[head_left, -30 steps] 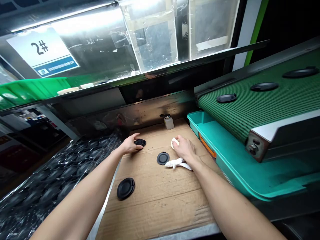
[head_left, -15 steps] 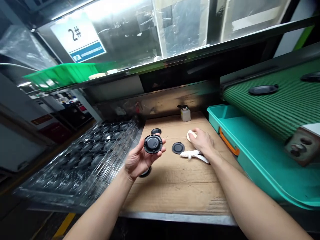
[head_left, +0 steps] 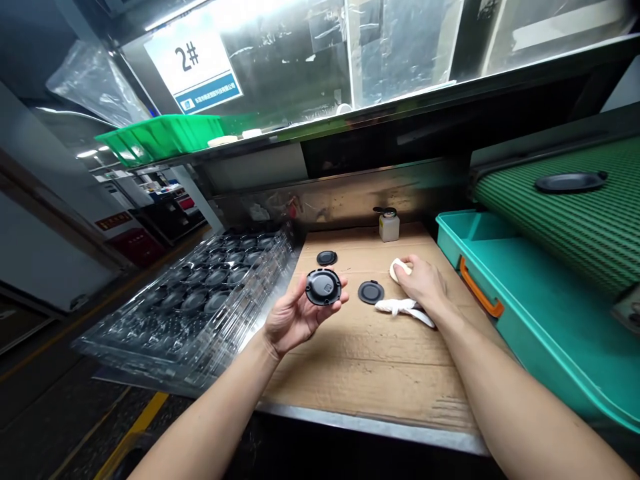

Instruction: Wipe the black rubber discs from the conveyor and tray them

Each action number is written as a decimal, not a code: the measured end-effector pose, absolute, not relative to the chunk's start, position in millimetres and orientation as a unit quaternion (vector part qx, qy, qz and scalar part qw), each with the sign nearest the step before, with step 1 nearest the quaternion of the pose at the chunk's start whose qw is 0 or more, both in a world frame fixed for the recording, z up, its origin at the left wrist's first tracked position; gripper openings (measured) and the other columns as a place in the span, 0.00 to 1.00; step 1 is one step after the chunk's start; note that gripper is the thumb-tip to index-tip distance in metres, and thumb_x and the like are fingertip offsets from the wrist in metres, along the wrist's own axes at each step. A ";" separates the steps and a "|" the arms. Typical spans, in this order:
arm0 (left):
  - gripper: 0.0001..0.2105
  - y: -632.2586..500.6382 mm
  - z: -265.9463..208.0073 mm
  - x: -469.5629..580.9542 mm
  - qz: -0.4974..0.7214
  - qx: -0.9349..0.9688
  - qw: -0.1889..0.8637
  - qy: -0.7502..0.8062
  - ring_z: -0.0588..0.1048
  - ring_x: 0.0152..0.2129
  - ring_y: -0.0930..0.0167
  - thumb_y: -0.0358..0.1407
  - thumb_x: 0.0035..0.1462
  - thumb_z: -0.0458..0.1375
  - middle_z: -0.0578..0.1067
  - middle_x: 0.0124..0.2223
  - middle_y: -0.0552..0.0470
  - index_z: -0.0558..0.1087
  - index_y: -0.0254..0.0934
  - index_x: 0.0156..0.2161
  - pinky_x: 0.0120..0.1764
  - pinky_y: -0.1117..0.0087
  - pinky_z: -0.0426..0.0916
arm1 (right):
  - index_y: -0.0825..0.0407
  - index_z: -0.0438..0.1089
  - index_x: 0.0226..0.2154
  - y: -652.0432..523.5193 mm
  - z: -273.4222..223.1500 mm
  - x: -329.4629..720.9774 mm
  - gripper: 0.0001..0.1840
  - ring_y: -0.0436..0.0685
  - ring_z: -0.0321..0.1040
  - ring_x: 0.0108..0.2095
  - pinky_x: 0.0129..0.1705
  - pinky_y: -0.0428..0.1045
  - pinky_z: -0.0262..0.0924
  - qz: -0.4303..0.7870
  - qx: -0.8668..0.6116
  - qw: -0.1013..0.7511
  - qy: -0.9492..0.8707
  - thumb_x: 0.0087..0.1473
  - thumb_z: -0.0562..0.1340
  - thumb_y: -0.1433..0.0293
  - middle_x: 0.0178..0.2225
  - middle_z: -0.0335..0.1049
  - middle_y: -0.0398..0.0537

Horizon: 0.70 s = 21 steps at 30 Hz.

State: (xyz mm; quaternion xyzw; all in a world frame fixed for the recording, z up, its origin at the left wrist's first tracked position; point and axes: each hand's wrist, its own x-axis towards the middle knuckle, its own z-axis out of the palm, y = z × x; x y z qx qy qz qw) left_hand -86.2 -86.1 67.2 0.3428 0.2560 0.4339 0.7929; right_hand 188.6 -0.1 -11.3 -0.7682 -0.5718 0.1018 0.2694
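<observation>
My left hand holds a round black plastic cap by its edges above the cardboard, its inner face with small notches turned up toward me. On the right, my right hand is closed around a white pad, partly hidden by the fingers. Between the hands a second black cap lies flat. A third black cap rests farther back. A crumpled white cloth or glove lies just in front of my right hand, close to the wrist.
A square bottle with a dark top stands at the back of the cardboard. Clear trays of black parts are stacked left. A teal bin and a green conveyor carrying a black cap are right. A green basket sits above.
The camera view has turned left, so the scene sits farther right. Both hands keep their holds. A black part seen below my left hand before no longer shows.
</observation>
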 end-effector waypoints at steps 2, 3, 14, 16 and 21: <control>0.22 -86.5 65.8 -84.9 0.437 0.341 0.791 0.261 0.74 0.50 0.60 0.46 0.62 0.51 0.69 0.58 0.37 0.68 0.33 0.55 0.50 0.67 0.71 | 0.44 0.71 0.47 0.1 -12.0 188.5 0.22 0.64 0.70 0.41 0.37 0.51 0.57 0.100 -0.765 0.273 -0.574 0.56 0.54 0.52 0.39 0.75 0.52; 0.22 -86.9 65.3 -84.1 0.438 0.339 0.789 0.266 0.74 0.49 0.60 0.45 0.62 0.51 0.69 0.58 0.37 0.68 0.34 0.55 0.50 0.67 0.71 | 0.44 0.71 0.47 0.0 -12.1 188.3 0.22 0.64 0.70 0.41 0.37 0.51 0.57 0.099 -0.764 0.275 -0.575 0.56 0.54 0.52 0.39 0.75 0.52; 0.21 -43.4 62.5 -94.5 0.488 0.442 0.693 0.294 0.72 0.52 0.61 0.44 0.59 0.57 0.69 0.58 0.40 0.68 0.36 0.54 0.55 0.62 0.67 | 0.45 0.71 0.47 0.5 -12.5 188.1 0.21 0.63 0.70 0.42 0.38 0.51 0.58 0.108 -0.760 0.288 -0.573 0.56 0.54 0.54 0.41 0.74 0.51; 0.23 -13.5 58.0 -106.0 0.491 0.507 0.616 0.349 0.72 0.51 0.62 0.42 0.55 0.61 0.70 0.57 0.40 0.67 0.37 0.55 0.57 0.58 0.64 | 0.44 0.71 0.47 0.9 -11.5 187.9 0.21 0.63 0.70 0.42 0.38 0.51 0.58 0.112 -0.762 0.286 -0.571 0.56 0.54 0.53 0.40 0.75 0.51; 0.35 62.2 50.0 -123.0 0.389 0.656 0.347 0.546 0.70 0.52 0.55 0.38 0.35 0.73 0.73 0.53 0.37 0.70 0.32 0.52 0.59 0.49 0.58 | 0.43 0.70 0.46 -0.7 -10.2 188.8 0.20 0.63 0.71 0.39 0.35 0.51 0.58 0.107 -0.761 0.284 -0.573 0.56 0.53 0.54 0.36 0.75 0.50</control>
